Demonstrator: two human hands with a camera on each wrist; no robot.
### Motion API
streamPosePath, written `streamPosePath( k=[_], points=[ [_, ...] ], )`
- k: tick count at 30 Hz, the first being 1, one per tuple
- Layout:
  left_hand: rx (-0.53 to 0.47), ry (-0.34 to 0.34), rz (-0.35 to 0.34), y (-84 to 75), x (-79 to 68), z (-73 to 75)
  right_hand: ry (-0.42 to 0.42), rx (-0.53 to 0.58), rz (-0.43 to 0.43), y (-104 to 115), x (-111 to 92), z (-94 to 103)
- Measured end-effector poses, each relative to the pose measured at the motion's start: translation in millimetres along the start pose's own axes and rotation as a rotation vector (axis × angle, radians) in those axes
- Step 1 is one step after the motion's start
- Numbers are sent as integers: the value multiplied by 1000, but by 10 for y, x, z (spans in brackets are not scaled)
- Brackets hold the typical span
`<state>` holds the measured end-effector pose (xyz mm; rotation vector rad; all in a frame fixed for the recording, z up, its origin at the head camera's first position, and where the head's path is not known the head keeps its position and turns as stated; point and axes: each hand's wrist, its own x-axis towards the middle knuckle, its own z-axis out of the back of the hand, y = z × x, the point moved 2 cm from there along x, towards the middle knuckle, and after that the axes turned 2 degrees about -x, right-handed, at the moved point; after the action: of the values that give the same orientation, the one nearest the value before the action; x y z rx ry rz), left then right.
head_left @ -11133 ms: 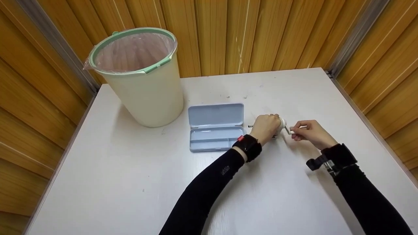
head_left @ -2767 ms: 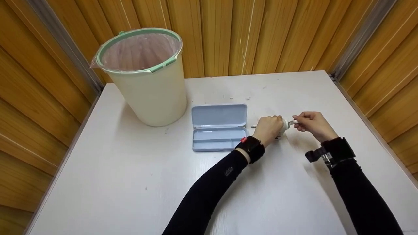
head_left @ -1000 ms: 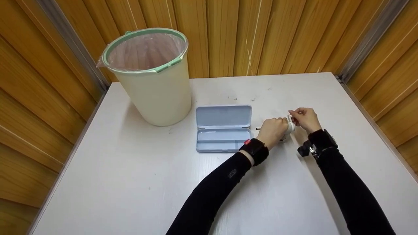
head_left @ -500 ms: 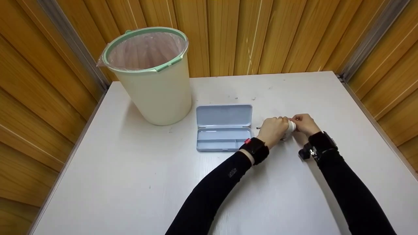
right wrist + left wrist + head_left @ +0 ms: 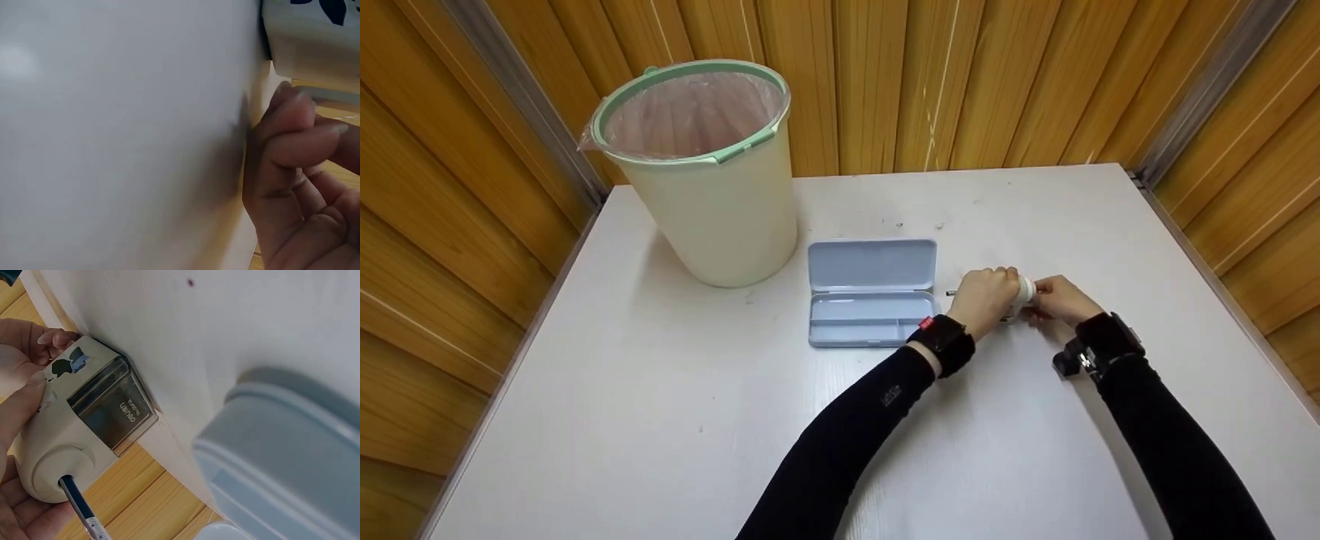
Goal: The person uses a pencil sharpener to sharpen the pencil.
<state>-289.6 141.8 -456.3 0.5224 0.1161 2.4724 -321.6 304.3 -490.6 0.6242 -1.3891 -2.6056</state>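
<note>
My left hand (image 5: 984,300) grips a white crank pencil sharpener (image 5: 62,410) on the tabletop. In the left wrist view it has a clear shavings drawer (image 5: 115,405), and a dark pencil (image 5: 79,503) sticks out of its front hole. At the sharpener's other end, my right hand (image 5: 1063,300) has its fingers curled at the crank (image 5: 332,97), whose handle is mostly hidden by them. Left of the left hand lies an open pale-blue pencil case (image 5: 873,266); its visible compartments hold nothing.
A cream bin (image 5: 720,217) with a green rim and a pink liner stands at the back left of the white table (image 5: 645,420). Wooden panels (image 5: 862,90) rise behind and at both sides. Small dark specks lie beyond the case.
The right hand has circled at the sharpener's end, from further right to high behind it, then down and slightly nearer. The left hand keeps its grip; the case and bin stay put.
</note>
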Motion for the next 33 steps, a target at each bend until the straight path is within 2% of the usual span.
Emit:
streamPosePath(
  k=[4, 6, 13, 18, 22, 26, 29, 33],
  points=[
    [-3, 10, 4, -9, 0, 4, 16, 26, -4, -3, -57, -19],
    [-7, 12, 5, -10, -2, 2, 7, -1, 10, 18, -83, -28],
    [17, -27, 8, -29, -24, -11, -141, -345, 147, 247, -245, 11],
    [47, -36, 43, -53, -31, -19, -189, -389, 208, 468, -361, -47],
    [18, -38, 92, -40, -36, -20, -208, -420, 248, 605, -413, -161],
    [-115, 24, 125, -8, -30, -6, -238, -461, 253, 688, -435, -239],
    [-227, 104, 103, 28, -31, 15, -263, -478, 247, 720, -430, -270],
    [-244, 171, 88, 148, -68, 73, -276, -485, 276, 749, -410, -311]
  ],
)
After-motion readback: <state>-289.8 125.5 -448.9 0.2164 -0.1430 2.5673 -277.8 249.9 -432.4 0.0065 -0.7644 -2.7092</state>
